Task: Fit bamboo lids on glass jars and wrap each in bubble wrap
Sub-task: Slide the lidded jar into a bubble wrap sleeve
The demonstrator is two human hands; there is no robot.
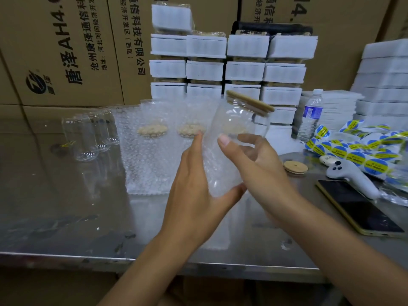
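Note:
A clear glass jar (238, 120) with a bamboo lid (250, 102) on its mouth is held tilted above the steel table (66, 217). A bubble wrap sheet (217, 171) covers its lower part. My left hand (194, 184) pinches the wrap and the jar's base between thumb and fingers. My right hand (256, 164) curls round the jar from the right. Two wrapped jars (152, 131) (189, 131) lie behind the hands on flat bubble wrap (148, 171). Several bare jars (88, 135) stand at the left. A loose bamboo lid (295, 167) lies at the right.
White foam-wrapped packs (242, 69) are stacked at the back, with cardboard cartons (66, 51) behind. To the right are a water bottle (311, 111), blue-and-yellow sticker sheets (357, 149), a white handheld device (348, 173) and a phone (359, 210). The table's front edge (154, 261) is near.

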